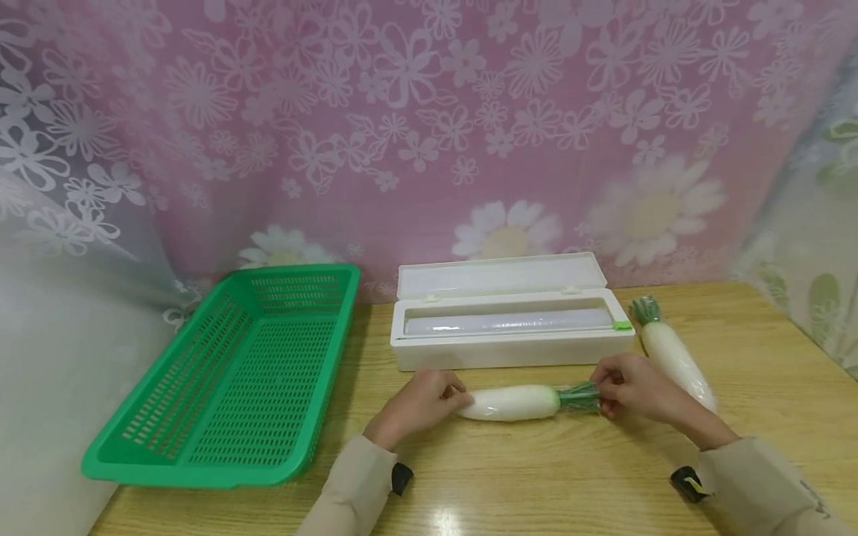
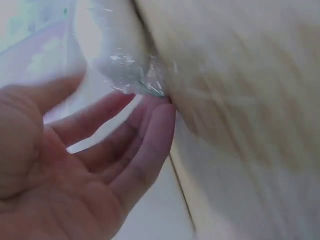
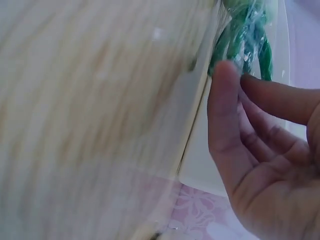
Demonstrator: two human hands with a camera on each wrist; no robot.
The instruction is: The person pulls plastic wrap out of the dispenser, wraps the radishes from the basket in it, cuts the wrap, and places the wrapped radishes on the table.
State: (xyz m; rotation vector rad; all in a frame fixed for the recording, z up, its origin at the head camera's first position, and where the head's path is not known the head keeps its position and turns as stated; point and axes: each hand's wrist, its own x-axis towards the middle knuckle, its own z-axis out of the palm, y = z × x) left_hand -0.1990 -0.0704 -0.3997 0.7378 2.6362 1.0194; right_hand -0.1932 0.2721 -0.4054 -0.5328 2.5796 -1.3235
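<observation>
A white radish point(image 1: 512, 403) with green stalks point(image 1: 579, 397), wrapped in clear film, lies crosswise before me. At its pointed end my left hand point(image 1: 425, 402) holds the wrapped tip point(image 2: 130, 75) between thumb and bent fingers. Over at the stalk end, my right hand point(image 1: 637, 387) pinches the film by the green stalks point(image 3: 242, 45) with thumb and fingertips. Just behind the radish stands a white cling film box point(image 1: 512, 353), its lid point(image 1: 503, 277) raised, a film roll point(image 1: 509, 322) inside.
A second wrapped white radish point(image 1: 673, 361) lies to the right of the box. On the left is a green plastic basket point(image 1: 328, 372) with slotted sides. The wooden table point(image 1: 509, 476) meets a pink flowered curtain point(image 1: 415, 149) at its back edge.
</observation>
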